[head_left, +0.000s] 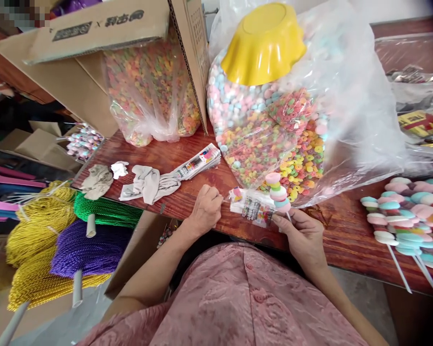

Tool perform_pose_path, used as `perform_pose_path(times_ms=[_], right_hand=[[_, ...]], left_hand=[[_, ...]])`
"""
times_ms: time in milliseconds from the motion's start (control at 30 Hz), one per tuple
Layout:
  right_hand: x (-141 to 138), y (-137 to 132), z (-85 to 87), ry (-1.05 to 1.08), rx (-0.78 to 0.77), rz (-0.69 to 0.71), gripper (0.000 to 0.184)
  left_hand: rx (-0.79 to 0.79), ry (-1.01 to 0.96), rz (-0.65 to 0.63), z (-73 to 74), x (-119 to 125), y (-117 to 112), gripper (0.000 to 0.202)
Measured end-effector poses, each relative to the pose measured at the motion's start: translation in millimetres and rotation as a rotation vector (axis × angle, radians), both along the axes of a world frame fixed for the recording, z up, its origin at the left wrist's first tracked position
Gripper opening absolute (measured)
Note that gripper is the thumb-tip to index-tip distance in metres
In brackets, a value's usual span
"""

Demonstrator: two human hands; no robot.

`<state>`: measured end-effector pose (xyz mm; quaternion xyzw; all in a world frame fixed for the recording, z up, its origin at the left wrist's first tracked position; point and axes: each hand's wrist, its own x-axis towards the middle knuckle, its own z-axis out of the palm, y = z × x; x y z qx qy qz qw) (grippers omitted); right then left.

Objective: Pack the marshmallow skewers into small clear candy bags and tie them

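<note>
Pinching the stick of a candy skewer [279, 193] between thumb and fingers, your right hand [306, 235] holds it with the discs uppermost and a little tilted, near the front edge of the wooden table [342, 245]. Your left hand [206, 210] is curled, fingers drawn together, at the left end of the printed wrappers [254, 206]; clear film seems to reach its fingertips, but I cannot tell whether they are clamped on it. The skewer is at the right end of those wrappers, overlapping them in this view, and whether they touch is unclear. As I judge it, the step in hand is bringing skewer and wrapper together. Your next move would call for a light hold on the stick, sparing the soft-looking discs, and for the film lined up with them. To your right lies a pile of similar skewers [411, 216]; to your left, a wrapper stack [198, 162] lies beside a grey cloth [149, 185], and beyond your hands sits a big clear candy bag [256, 139]
</note>
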<state>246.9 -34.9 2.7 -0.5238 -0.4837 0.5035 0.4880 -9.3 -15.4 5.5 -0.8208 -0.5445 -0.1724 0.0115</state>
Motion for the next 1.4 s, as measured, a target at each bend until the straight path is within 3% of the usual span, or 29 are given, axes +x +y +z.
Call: perform_pose_path(times_ms=[100,233,400,567,733,867,1000,1167,1400], right_hand=[[1,0,1.0,-0.045,0.014,0.022,0.017],[3,-1,-1.4,-0.071,-0.009,0.042,0.016],[3,-2,-5.9,-0.109,0.022,0.048,0.019],[10,4,-3.2,-0.129,0.078,0.030,0.020],[1,20,15.4,-0.117,0.009,0.137,0.024],[-30,37,27.9,-0.097,-0.065,0.306,0.030],[-50,47,27.2,-0.208,-0.049,0.409,0.030],[-50,46,24.8,-0.351,0.090,0.372,0.032],[-46,42,19.0,-0.478,0.199,0.270,0.024]], left_hand=[[-0.077,0.062,0.004,-0.2,-1,1,0.023],[-0.181,0.189,0.088,12.9,5,-7,0.019],[-0.171,0.284,0.157,20.6,14,-18,0.019],[-0.012,-0.032,0.135,6.9,3,-16,0.021],[0.053,-0.331,0.059,0.2,-3,-19,0.018],[0.069,-0.380,-0.015,0.3,-2,-20,0.016],[0.091,-0.339,-0.090,1.5,-3,-19,0.014],[0.126,-0.276,-0.162,3.8,-3,-18,0.013],[0.084,-0.425,-0.175,2.9,-1,-13,0.016]])
